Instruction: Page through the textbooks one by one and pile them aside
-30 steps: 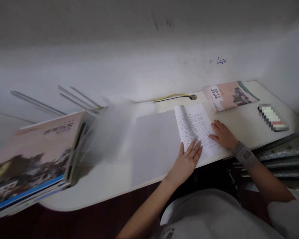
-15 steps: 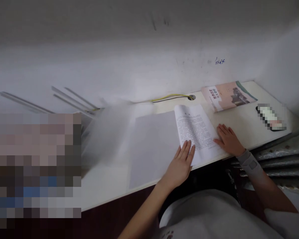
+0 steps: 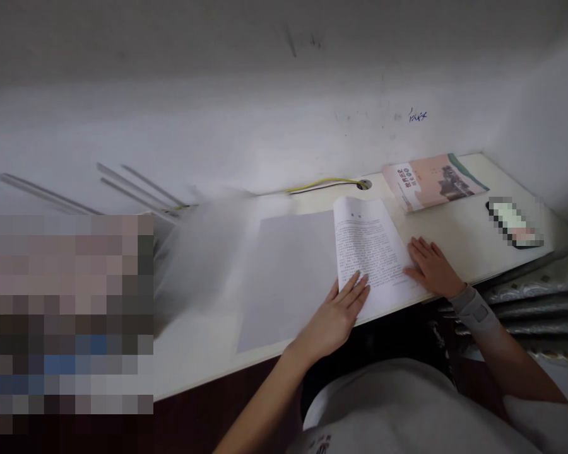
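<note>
A printed white page point(image 3: 366, 236) with dense text lies on the white table, its left side curling up along the fold. Left of it spreads a plain grey sheet point(image 3: 288, 277), perhaps the opposite page or cover. My left hand point(image 3: 338, 315) rests open at the lower fold, fingers stretched over the page's bottom left. At the page's right edge my right hand point(image 3: 433, 268) lies flat with fingers spread, partly on the tabletop. A grey band circles my right wrist.
A pink-covered book point(image 3: 433, 183) lies at the back right, near a blurred-out phone point(image 3: 514, 224). Yellow and black cables point(image 3: 322, 184) run along the wall into a round hole. On the left are a hazy whitish shape point(image 3: 203, 252) and a pixelated area.
My left hand has slid slightly left and down. The grey sheet's lower left corner has shifted left, and the printed page's curl has changed a little. My right hand has barely moved.
</note>
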Demonstrator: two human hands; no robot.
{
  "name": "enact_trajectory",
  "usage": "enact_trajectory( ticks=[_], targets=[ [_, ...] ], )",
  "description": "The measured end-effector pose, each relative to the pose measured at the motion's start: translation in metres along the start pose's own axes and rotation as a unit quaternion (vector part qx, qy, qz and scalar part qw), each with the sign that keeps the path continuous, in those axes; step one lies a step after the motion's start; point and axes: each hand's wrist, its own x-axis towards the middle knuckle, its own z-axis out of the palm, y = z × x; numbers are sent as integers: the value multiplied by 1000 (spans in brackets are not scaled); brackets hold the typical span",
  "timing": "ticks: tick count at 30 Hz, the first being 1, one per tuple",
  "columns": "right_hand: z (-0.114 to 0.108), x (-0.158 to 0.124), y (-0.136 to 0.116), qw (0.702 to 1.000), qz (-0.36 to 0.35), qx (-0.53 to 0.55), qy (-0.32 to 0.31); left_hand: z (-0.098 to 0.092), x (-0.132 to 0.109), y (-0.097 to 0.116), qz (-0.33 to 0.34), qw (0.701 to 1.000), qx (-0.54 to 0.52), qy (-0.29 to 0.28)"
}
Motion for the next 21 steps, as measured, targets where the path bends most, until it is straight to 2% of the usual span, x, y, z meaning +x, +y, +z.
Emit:
enact_trajectory(
  ticks=[4, 6, 8, 10, 11, 13, 15, 17, 19, 21],
  targets=[
    [-3, 1, -3, 1000, 10, 4, 6, -2, 4, 6, -7, 1000, -4, -11],
    [-8, -1, -13, 1000, 12, -7, 24, -7, 7, 7, -3, 999, -22, -24],
    [-13, -5, -31, 999, -26, -12, 38, -15, 11, -1, 14, 998, -61, -33],
    [-17, -11, -51, 994, -101, 0, 32, -26, 24, -24, 4, 994, -108, -5],
    [-18, -14, -60, 990, -135, 9, 26, -31, 35, -41, -30, 991, -129, 31],
    [-17, -19, -73, 984, -172, 25, 22, -37, 66, -82, -128, 968, -166, 135],
    [-14, -23, -80, 982, -181, 36, 34, -39, 104, -125, -231, 924, -215, 215],
    [-10, -26, -82, 980, -187, 46, 57, -38, 139, -160, -321, 858, -328, 231],
    [-8, -28, -83, 974, -202, 56, 92, -36, 163, -182, -336, 839, -373, 208],
    [-6, -30, -84, 966, -214, 62, 128, -33, 174, -192, -327, 831, -411, 181]
  ],
)
